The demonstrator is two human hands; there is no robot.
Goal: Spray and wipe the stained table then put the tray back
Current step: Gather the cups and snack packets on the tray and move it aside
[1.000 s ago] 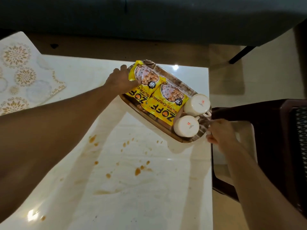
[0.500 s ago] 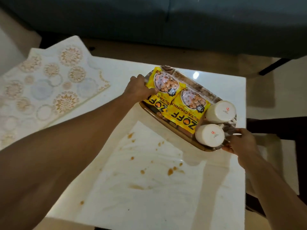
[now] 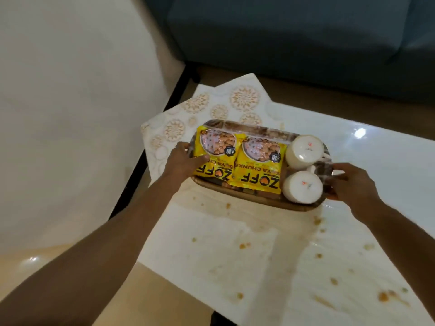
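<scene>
A brown oval tray [image 3: 237, 193] is held above the white table [image 3: 388, 161], carrying two yellow snack packets [image 3: 237, 161] and two upturned white cups [image 3: 303, 170]. My left hand [image 3: 182, 162] grips the tray's left end and my right hand [image 3: 353, 182] grips its right end. The tray hangs over the table's left part, partly above the patterned mat [image 3: 200, 109]. Orange-brown stains [image 3: 244, 245] dot the tabletop in front of the tray and to the right.
A dark blue sofa [image 3: 294, 43] stands behind the table. A pale wall [image 3: 70, 102] rises on the left, with beige floor [image 3: 70, 267] below it. The table's left edge and near left corner lie close under my left forearm.
Both hands have carried the tray leftward across the table, toward the patterned mat. The view has swung left, so the dark chair on the right is out of sight.
</scene>
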